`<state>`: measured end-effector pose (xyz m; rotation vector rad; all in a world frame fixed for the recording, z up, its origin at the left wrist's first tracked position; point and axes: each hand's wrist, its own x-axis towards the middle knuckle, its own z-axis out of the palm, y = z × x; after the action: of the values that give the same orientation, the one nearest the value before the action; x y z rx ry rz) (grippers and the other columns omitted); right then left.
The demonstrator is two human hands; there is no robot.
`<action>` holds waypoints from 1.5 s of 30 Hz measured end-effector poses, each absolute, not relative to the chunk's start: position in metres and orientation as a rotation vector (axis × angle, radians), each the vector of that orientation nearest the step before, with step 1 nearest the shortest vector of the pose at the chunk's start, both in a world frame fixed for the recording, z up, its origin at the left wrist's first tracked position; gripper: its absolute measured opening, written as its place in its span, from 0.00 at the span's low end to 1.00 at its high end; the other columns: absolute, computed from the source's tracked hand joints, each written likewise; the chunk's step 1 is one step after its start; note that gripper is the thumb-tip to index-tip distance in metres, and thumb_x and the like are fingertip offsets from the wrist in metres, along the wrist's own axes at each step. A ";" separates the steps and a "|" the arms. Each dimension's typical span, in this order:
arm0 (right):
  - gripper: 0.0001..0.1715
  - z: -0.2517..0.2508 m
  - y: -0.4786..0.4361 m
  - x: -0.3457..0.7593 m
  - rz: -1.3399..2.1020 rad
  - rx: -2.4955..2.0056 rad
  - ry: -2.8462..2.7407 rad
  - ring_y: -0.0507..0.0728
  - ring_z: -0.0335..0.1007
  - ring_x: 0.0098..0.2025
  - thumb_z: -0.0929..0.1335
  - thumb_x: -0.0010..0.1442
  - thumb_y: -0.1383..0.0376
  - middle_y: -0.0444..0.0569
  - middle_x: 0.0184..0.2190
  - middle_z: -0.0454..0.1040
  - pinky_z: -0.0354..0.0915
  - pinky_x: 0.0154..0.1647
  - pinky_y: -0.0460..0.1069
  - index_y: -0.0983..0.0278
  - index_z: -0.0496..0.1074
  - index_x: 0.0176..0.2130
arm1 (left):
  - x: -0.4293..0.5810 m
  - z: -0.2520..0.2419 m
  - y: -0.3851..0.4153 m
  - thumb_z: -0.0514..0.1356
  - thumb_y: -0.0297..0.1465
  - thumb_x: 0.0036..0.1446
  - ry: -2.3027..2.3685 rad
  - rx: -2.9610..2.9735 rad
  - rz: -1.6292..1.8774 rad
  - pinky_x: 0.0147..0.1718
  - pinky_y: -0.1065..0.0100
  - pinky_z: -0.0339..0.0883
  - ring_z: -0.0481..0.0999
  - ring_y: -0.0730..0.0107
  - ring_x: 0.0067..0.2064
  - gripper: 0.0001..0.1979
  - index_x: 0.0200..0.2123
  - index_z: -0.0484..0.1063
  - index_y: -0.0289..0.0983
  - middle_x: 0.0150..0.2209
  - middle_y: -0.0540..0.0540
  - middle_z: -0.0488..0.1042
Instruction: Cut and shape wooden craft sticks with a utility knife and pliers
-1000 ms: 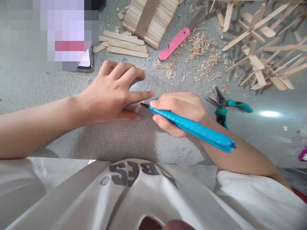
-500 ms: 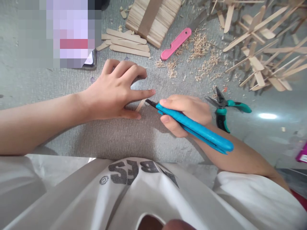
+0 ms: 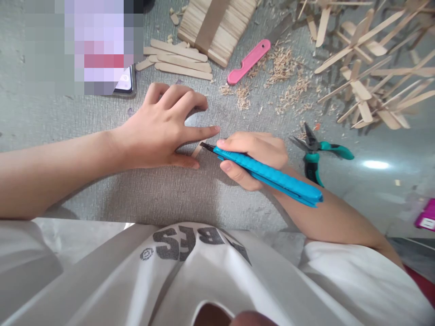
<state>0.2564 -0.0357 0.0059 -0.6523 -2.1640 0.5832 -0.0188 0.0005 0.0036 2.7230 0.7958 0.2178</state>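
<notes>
My left hand (image 3: pixel 163 127) lies on the grey table, forefinger stretched out and thumb flat, pinning a small wooden stick piece (image 3: pixel 196 150) between them; its other fingers are curled on the surface. My right hand (image 3: pixel 254 156) is closed round a blue utility knife (image 3: pixel 268 174). The knife's dark blade tip touches the end of the stick piece just right of my left thumb. The handle runs back down to the right over my forearm.
A banded bundle of craft sticks (image 3: pixel 217 25) and loose sticks (image 3: pixel 180 61) lie at the back. A pink knife (image 3: pixel 249 61) rests among wood shavings (image 3: pixel 285 77). Green-handled pliers (image 3: pixel 316 151) lie right of my hand. A stick framework (image 3: pixel 370 68) fills the far right; a phone (image 3: pixel 124 83) sits left.
The knife drew back a little to the right, then returned to the stick piece. My left hand has stayed in place on the stick.
</notes>
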 end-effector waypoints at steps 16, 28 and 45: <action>0.11 0.020 -0.031 0.256 0.612 -0.628 -2.301 0.57 0.81 0.33 0.70 0.72 0.64 0.46 0.35 0.82 0.79 0.35 0.51 0.58 0.73 0.54 | -0.017 0.005 0.000 0.56 0.64 0.71 0.815 2.777 0.155 0.60 0.28 0.60 0.64 0.28 0.70 0.38 0.75 0.65 0.54 0.71 0.39 0.57; 0.09 0.029 -0.032 0.256 0.684 -0.658 -2.351 0.58 0.79 0.32 0.70 0.71 0.65 0.45 0.35 0.80 0.74 0.32 0.52 0.58 0.72 0.52 | -0.013 0.010 -0.001 0.54 0.64 0.72 0.821 2.741 0.172 0.58 0.23 0.57 0.63 0.26 0.70 0.36 0.73 0.68 0.53 0.68 0.40 0.57; 0.11 0.012 -0.040 0.256 0.556 -0.689 -2.222 0.59 0.81 0.27 0.67 0.71 0.61 0.44 0.29 0.83 0.78 0.27 0.55 0.53 0.74 0.52 | -0.016 0.008 0.000 0.57 0.56 0.73 0.808 2.595 0.181 0.66 0.24 0.51 0.57 0.29 0.73 0.36 0.73 0.67 0.39 0.72 0.34 0.60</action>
<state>0.2561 -0.0395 0.0116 -0.6888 -2.2223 0.5559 -0.0159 0.0001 0.0077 2.5949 0.8081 0.1810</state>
